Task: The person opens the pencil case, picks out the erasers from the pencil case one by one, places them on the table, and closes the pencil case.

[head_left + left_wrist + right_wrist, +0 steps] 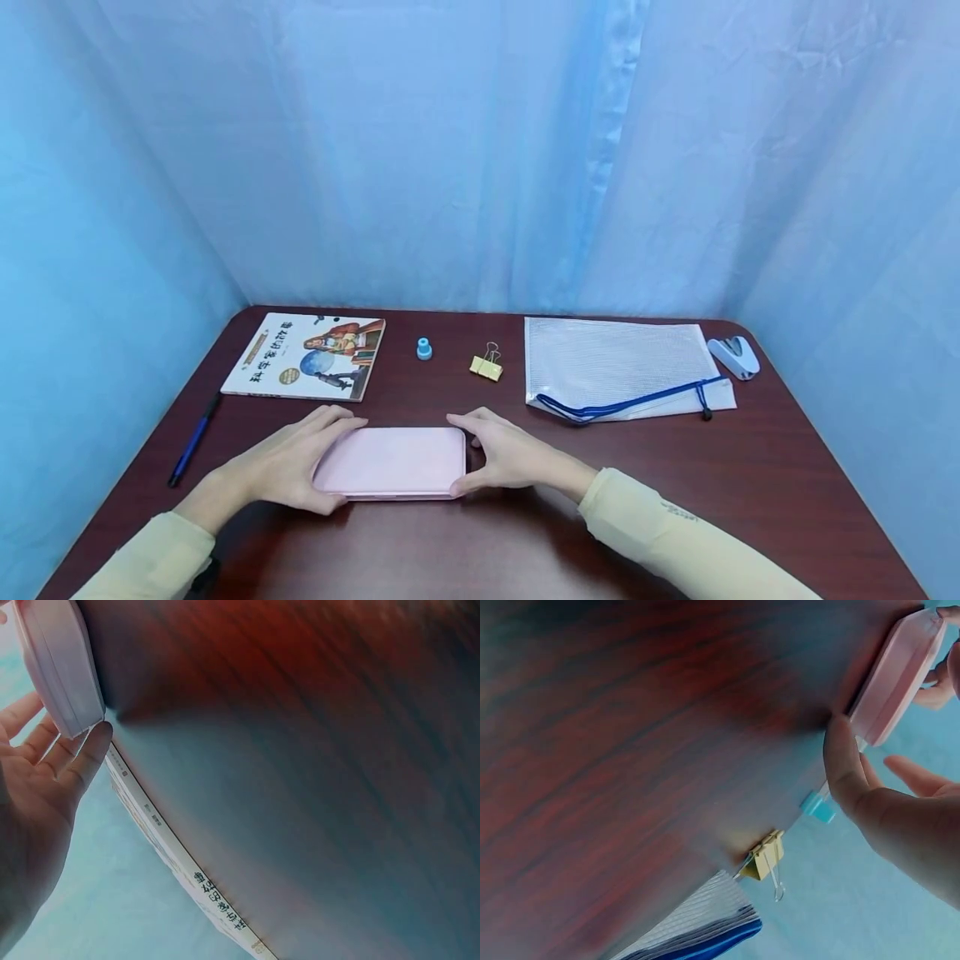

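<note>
Head view: left hand (281, 467), right hand (510, 458) grip pink case (392, 462).

We see bare table (480, 542) across the lower frame; above centre, a book (307, 357), blue cap (424, 348), binder clip (487, 365) and mesh pouch (622, 367) crowd the far edge.

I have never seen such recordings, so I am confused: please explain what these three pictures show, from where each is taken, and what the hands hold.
There is no machine: a person works with bare hands. The wide picture comes from a head camera; the other two from wrist cameras. The left hand and right hand each take one end of a flat pink plastic case in their grip, on a dark red-brown wooden table. Also there: an illustrated picture book, blue pen, small blue cap, yellow binder clip, white mesh zip pouch, blue-white stapler.
</note>
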Available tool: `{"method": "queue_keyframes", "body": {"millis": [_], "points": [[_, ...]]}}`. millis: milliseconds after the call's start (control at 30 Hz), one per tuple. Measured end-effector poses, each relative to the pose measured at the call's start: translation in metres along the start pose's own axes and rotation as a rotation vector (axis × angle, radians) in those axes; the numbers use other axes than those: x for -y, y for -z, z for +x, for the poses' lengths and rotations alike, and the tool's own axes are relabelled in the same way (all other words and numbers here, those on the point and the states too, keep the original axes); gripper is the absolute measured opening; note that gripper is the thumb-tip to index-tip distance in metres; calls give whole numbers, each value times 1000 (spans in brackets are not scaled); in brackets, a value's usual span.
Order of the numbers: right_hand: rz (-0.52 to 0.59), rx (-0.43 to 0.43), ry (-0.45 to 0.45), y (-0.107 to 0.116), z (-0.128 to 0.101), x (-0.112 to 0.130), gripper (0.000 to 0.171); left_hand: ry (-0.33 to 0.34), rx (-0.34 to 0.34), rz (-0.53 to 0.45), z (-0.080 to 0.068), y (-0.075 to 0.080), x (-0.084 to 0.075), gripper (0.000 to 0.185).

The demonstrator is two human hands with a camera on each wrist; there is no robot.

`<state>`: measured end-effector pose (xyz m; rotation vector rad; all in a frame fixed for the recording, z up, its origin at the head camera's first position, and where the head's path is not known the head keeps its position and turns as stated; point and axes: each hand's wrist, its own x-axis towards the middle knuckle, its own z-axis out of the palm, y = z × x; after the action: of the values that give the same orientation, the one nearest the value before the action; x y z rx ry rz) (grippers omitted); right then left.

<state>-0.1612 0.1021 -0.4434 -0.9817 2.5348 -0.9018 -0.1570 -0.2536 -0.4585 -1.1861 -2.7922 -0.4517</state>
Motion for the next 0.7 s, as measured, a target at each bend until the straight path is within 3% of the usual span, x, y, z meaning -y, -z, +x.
{"method": "queue_keyframes", "body": {"millis": [433, 700], "points": [[-192, 3, -40, -10, 7, 17, 101, 62, 55, 1, 1, 3, 1, 97], [-277, -13, -7, -16, 5, 23, 104, 53, 26, 36, -3, 3, 2, 97]]}}
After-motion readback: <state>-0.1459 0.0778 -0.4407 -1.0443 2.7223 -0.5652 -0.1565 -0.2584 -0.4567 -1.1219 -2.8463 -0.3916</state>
